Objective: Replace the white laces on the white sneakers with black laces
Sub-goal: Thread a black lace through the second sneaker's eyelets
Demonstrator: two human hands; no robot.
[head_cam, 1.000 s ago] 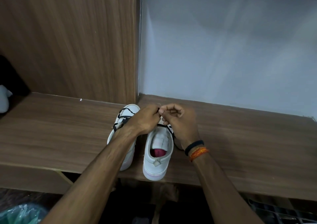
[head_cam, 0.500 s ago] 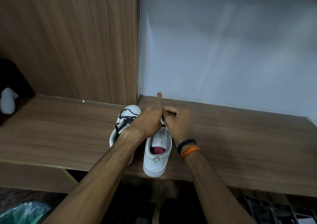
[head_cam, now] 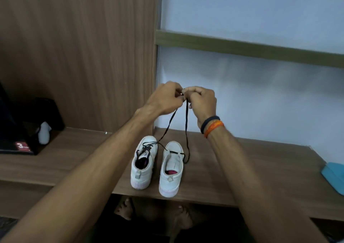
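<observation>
Two white sneakers stand side by side on the wooden desk (head_cam: 242,168), heels toward the person. The left sneaker (head_cam: 142,165) is already threaded with a black lace. The right sneaker (head_cam: 172,168) has a black lace (head_cam: 186,123) running only through its front eyelets, and both ends rise from it in two taut strands. Up there, well above the shoes, the left hand (head_cam: 164,99) and the right hand (head_cam: 202,101) are held close together, each pinching an end of that lace between curled fingers. The right wrist wears a black band and an orange thread (head_cam: 213,126). A dark box (head_cam: 22,140) with a small white object just beside it sits at the far left of the desk, and a blue thing (head_cam: 334,175) lies at the right edge. Bare feet show below the desk.
</observation>
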